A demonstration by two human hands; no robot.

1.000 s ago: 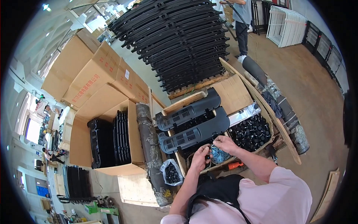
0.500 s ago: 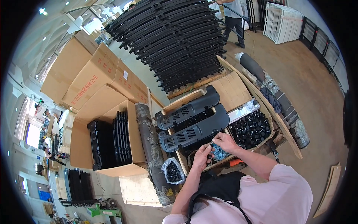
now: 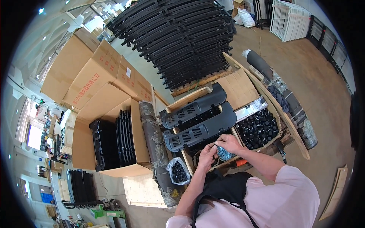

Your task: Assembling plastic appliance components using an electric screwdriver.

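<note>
My left hand [image 3: 207, 156] and my right hand [image 3: 229, 144] meet fingertip to fingertip in front of me, pinched on something too small to make out. Just below them lies a pile of bluish metal screws [image 3: 225, 153] in a compartment of the wooden bench. Beyond my hands, two long black plastic covers [image 3: 201, 129] with slotted vents lie side by side across the bench. Right of my right hand, a bin holds many black round-headed knobs [image 3: 258, 129]. A clear plastic bag of small black parts [image 3: 178, 171] sits left of my left hand.
Left of the bench stands an open carton [image 3: 85, 146] with black panels inside, beside a wrapped roll [image 3: 150, 140]. A tall stack of black frames [image 3: 178, 41] rises at the back. Along the right side run a wooden board [image 3: 283, 110] and another wrapped roll [image 3: 289, 98].
My hands have come closer together, fingertips now touching. The view has shifted slightly. The person at the back has moved mostly behind the stack of frames.
</note>
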